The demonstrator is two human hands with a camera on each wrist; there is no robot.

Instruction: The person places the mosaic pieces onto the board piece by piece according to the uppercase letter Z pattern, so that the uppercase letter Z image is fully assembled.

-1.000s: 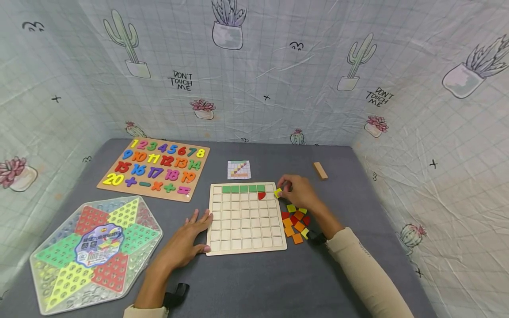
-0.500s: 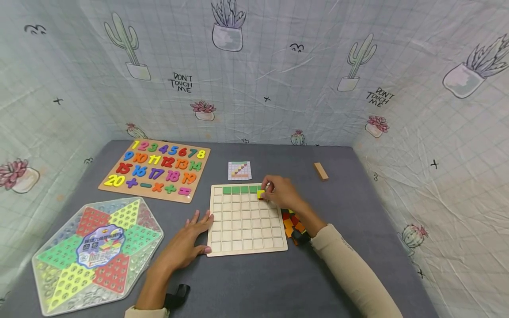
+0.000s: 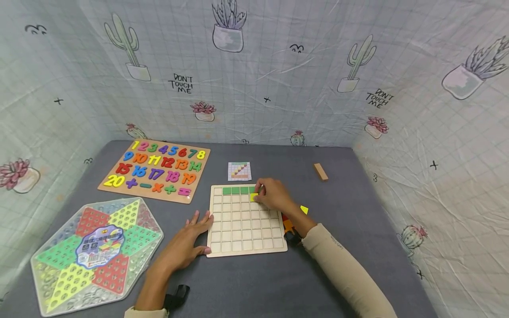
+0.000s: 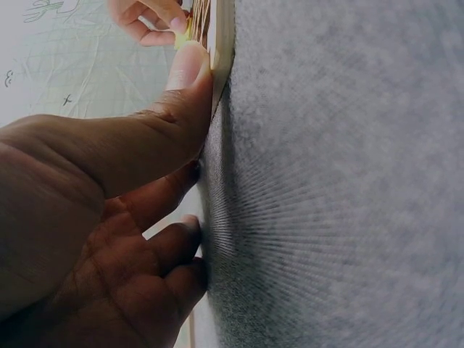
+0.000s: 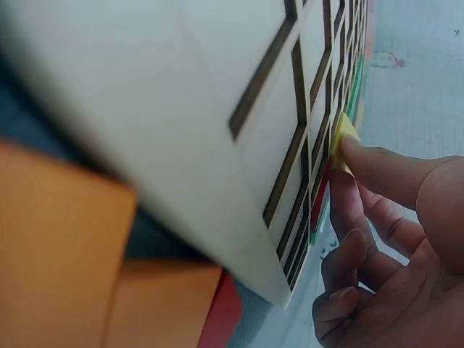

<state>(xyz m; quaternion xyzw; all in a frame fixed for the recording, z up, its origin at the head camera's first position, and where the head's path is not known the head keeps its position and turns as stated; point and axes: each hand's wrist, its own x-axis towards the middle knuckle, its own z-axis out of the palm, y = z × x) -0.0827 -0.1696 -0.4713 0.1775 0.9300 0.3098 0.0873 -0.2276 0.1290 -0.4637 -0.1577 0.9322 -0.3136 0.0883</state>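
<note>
A wooden grid board (image 3: 236,223) lies on the grey table with a row of green squares (image 3: 235,191) along its top. My right hand (image 3: 274,194) pinches a yellow piece (image 3: 253,197) over the second row, just below the green squares. In the right wrist view the yellow piece (image 5: 342,142) is tilted between thumb and finger, with a red piece (image 5: 321,190) on the board beside it. My left hand (image 3: 183,243) rests at the board's left edge, fingers spread; its thumb touches the board's edge (image 4: 223,43) in the left wrist view.
Orange pieces (image 3: 288,225) and a yellow one (image 3: 304,210) lie right of the board, partly under my right arm. A pattern card (image 3: 239,171) and a wooden block (image 3: 320,172) are behind. Left stand a number board (image 3: 139,186) and a star-patterned game board (image 3: 97,251).
My right hand has carried the yellow piece leftward from beside the board's right edge to over its second row. The left hand has stayed in place.
</note>
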